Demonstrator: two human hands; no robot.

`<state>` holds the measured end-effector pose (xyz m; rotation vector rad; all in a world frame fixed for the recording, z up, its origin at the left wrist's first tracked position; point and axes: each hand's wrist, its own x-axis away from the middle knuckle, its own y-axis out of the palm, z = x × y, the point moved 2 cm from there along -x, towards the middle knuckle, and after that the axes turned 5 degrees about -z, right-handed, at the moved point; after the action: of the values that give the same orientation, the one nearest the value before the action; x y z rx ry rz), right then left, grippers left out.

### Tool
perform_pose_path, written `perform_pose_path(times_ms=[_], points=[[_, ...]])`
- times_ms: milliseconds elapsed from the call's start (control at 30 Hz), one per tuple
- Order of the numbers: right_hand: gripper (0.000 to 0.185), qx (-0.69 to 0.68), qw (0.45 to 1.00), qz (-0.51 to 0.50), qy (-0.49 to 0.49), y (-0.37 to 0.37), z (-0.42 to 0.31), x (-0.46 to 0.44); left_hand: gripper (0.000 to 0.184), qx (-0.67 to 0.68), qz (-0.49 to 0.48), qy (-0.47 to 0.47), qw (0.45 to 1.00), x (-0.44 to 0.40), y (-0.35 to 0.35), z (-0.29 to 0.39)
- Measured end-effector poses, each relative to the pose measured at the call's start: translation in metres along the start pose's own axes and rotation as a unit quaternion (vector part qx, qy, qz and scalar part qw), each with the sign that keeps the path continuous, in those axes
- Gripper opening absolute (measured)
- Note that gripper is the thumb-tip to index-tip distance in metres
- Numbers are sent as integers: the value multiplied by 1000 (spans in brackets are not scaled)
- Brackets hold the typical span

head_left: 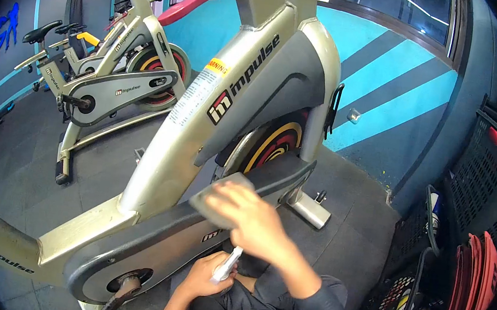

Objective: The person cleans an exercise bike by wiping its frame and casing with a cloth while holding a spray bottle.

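An exercise bike point(227, 122) with a pale gold frame stands right in front of me. My right hand point(251, 216) presses a folded grey cloth point(214, 203) on or just over the upper edge of the bike's dark chain guard point(161, 233). The hand is slightly blurred. Lower down, near my lap, my left hand point(208, 277) is closed around a slim white object point(226, 266) that slants upward. Its lower part is hidden by the fingers, so its kind cannot be made out.
Another exercise bike point(122, 90) stands behind at the left. The near bike's pedal crank point(122, 293) juts out at lower left. Dark perforated baskets point(406, 292) and stacked red items point(477, 288) stand close on my right. A striped blue wall point(382, 96) lies behind.
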<state>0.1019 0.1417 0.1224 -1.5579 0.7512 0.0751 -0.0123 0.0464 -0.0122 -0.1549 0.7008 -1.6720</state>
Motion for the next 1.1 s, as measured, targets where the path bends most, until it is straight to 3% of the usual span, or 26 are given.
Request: perform_pose_path(times_ms=[133,233,300,333,533,667,867,933,1000,1033,1067,1100], points=[[64,-74,992,43,-94,15,-50,-2,32,-37,42,22,998,10,12,-23],[66,-88,992,42,-75,14,-44,-2,35,-2,51,45,998,6,12,-21],[69,-99,991,-4,-87,5,-25,-2,33,-24,9,8,1000,4,8,-17],[72,-105,992,-40,-50,-4,-15,-1,33,-26,8,7,1000,2,4,-10],[66,-76,995,-8,58,-15,117,6,33,3,-4,6,1000,-4,-2,3],[63,-49,961,-78,261,-24,192,4,32,-1,-4,5,1000,-4,2,-3],[56,33,916,-144,374,-32,189,-22,33,8,-4,10,1000,-3,1,-2],[55,29,914,-136,380,-27,194,-19,34,-2,-5,7,1000,-4,1,0],[55,6,943,-113,314,-20,194,-14,33,10,-2,10,1000,-3,2,3],[57,4,952,-92,293,-29,168,-15,33,14,1,16,1000,-2,2,4],[60,18,938,-137,318,-39,145,-14,32,20,4,23,1000,-1,3,5],[60,3,974,-81,213,-34,134,-8,32,1,8,34,999,-1,5,2]])
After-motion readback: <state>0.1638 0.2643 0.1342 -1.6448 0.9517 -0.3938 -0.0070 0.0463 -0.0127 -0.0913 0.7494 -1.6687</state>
